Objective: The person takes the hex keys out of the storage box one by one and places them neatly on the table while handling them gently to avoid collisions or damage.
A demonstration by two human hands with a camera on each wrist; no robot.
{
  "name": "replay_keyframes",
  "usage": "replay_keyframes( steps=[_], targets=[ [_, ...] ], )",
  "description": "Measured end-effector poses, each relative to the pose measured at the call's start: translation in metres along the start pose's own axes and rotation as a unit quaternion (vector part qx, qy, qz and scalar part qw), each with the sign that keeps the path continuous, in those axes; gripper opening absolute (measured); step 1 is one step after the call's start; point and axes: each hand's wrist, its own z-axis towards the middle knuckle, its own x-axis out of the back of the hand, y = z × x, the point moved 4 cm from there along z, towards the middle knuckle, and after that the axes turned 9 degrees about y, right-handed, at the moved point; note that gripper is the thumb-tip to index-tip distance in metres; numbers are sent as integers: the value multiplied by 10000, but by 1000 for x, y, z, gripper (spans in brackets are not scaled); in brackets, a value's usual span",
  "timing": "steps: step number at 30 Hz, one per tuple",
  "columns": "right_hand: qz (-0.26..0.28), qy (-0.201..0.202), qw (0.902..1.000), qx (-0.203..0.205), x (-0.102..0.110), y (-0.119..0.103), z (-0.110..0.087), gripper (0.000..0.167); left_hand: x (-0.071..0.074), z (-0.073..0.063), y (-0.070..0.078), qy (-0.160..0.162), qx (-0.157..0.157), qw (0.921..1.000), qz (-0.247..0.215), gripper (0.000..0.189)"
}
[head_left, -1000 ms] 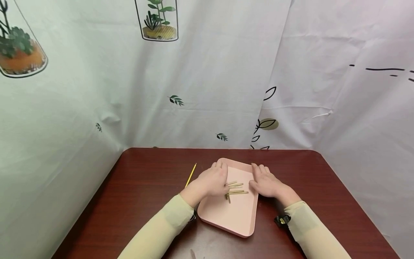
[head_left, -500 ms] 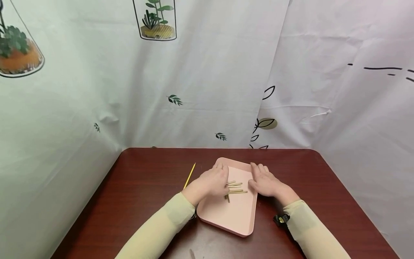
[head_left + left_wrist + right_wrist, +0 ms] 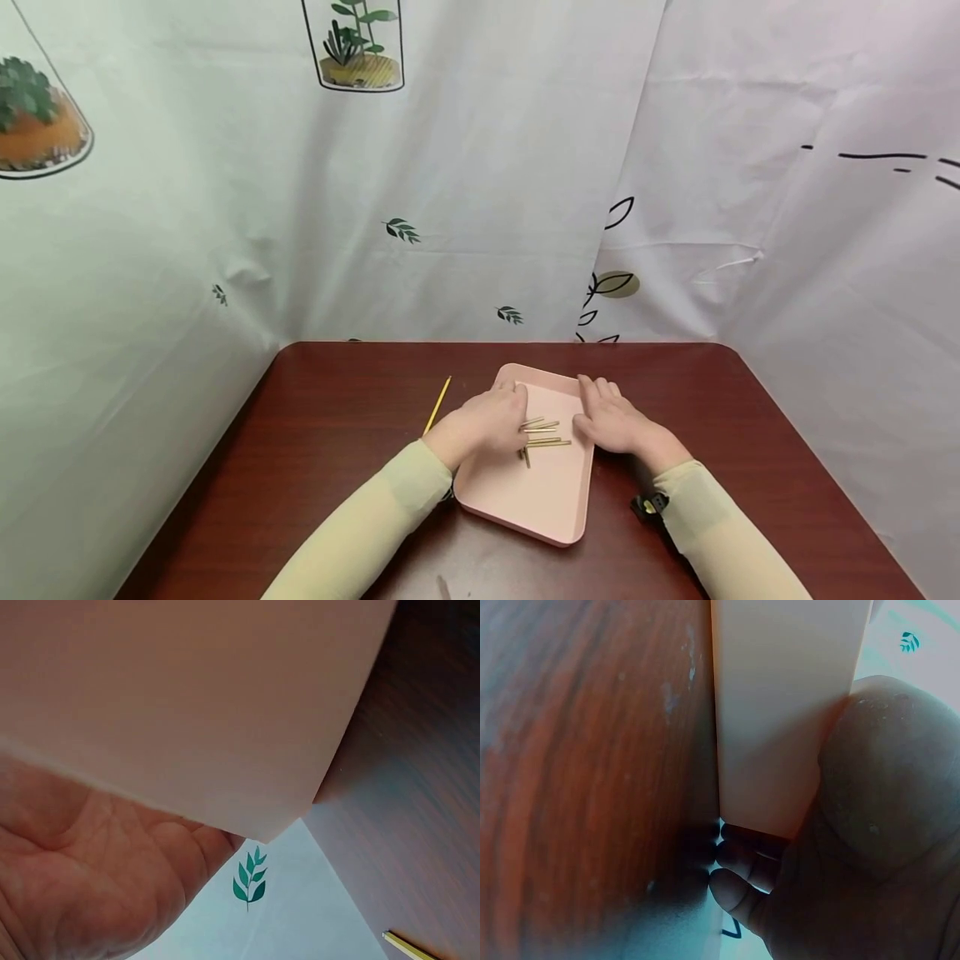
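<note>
A shallow pink tray (image 3: 517, 500) lies slanted on the dark red-brown table, with several thin gold-coloured sticks (image 3: 546, 440) loose on its floor. My left hand (image 3: 491, 417) reaches over the tray's left side, its thumb beside the near ends of the sticks. In the left wrist view the tray wall (image 3: 195, 697) hides those fingers, and only the palm shows; I cannot tell whether they hold anything. My right hand (image 3: 615, 423) grips the right side near the far corner, thumb over the rim. From the right wrist, its fingers (image 3: 739, 892) show around the far end of the wall.
A thin yellow pencil-like stick (image 3: 437, 406) lies on the table (image 3: 337, 417) left of the tray. White patterned cloth (image 3: 465, 167) hangs behind the table and along both sides. A small dark mark (image 3: 443, 587) shows at the table's near part.
The whole head view has shifted slightly to the left. Both hands, the tray and the gold-coloured sticks keep their places relative to each other.
</note>
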Motion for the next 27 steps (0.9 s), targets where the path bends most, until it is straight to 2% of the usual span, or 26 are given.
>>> replay_keyframes(
  steps=[5,11,16,23,25,27],
  targets=[
    [-41,230,9994,241,-25,28,3,77,-2,1,-3,-72,20,10000,61,49],
    [-132,232,9995,153,-45,49,8,79,-5,3,-5,-172,5,9998,38,48],
    [114,32,9999,-17,-26,28,5,79,-8,4,-4,-258,-28,9996,94,48],
    [49,77,9999,-60,-6,8,2,76,-7,7,-4,-234,-86,9995,213,45],
    [69,-38,9999,-96,3,-4,1,75,-8,8,-4,-274,-71,9994,193,46],
    [-23,-86,9999,-139,3,-5,1,73,-8,8,-4,-303,-49,9994,183,47]
  ],
)
